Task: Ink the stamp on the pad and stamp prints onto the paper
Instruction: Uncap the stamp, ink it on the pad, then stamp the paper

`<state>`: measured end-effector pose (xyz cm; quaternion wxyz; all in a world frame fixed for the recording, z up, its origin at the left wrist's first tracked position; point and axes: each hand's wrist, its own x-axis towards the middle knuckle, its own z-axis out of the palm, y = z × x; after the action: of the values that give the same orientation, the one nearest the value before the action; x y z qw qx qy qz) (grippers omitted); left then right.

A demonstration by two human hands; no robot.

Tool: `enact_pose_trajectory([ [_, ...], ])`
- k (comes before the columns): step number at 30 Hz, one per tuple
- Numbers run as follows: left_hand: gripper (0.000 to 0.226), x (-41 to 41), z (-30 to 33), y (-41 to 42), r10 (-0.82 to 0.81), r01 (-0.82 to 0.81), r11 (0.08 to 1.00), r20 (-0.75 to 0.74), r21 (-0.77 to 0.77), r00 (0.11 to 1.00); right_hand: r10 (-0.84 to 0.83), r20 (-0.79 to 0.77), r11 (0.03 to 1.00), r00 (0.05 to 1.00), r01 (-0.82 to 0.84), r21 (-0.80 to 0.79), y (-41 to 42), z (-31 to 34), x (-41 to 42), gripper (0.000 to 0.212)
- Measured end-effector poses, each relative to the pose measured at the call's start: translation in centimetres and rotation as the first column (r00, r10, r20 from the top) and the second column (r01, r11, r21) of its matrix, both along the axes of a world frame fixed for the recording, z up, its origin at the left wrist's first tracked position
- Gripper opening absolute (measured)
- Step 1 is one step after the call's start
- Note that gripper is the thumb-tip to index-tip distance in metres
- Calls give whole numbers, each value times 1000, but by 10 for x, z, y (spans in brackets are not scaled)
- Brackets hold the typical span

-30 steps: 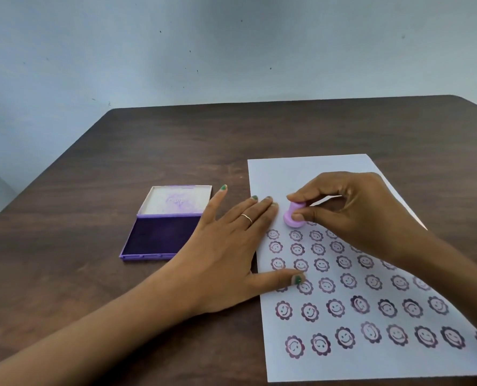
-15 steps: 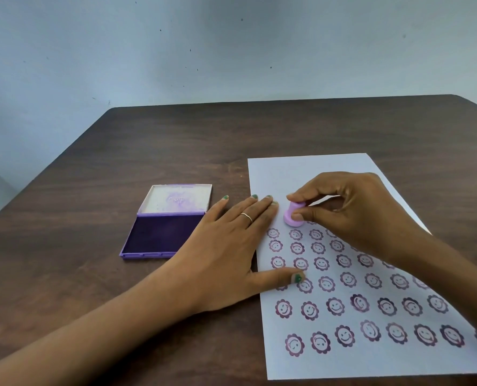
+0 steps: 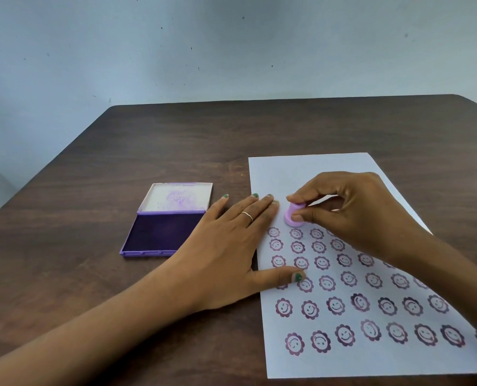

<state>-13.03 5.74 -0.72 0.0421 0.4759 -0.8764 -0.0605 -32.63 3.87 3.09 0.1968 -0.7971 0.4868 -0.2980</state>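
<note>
A small lilac stamp (image 3: 293, 217) stands on the white paper (image 3: 301, 171), just above the top row of purple smiley-flower prints (image 3: 336, 305). My right hand (image 3: 351, 210) is shut on the stamp, thumb and fingertips pinching its top. My left hand (image 3: 231, 246) lies flat with fingers spread on the paper's left edge, thumb across a few prints. The purple ink pad (image 3: 162, 232) lies open to the left of the paper, its lid (image 3: 178, 197) folded back.
Everything rests on a dark wooden table (image 3: 176, 140) that ends at a pale blue wall. The paper's far third carries no prints. The table's rounded far corners are in view.
The stamp and my right hand stay at the same spot on the paper. My left index finger has drawn slightly closer to the other fingers.
</note>
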Motion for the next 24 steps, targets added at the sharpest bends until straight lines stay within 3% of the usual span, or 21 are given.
enact_pose_trajectory([
  [24,98,0,3,1,9,-9,1000,25,17,1000,-58,-88,998,994,56,-32,0,2,8,22],
])
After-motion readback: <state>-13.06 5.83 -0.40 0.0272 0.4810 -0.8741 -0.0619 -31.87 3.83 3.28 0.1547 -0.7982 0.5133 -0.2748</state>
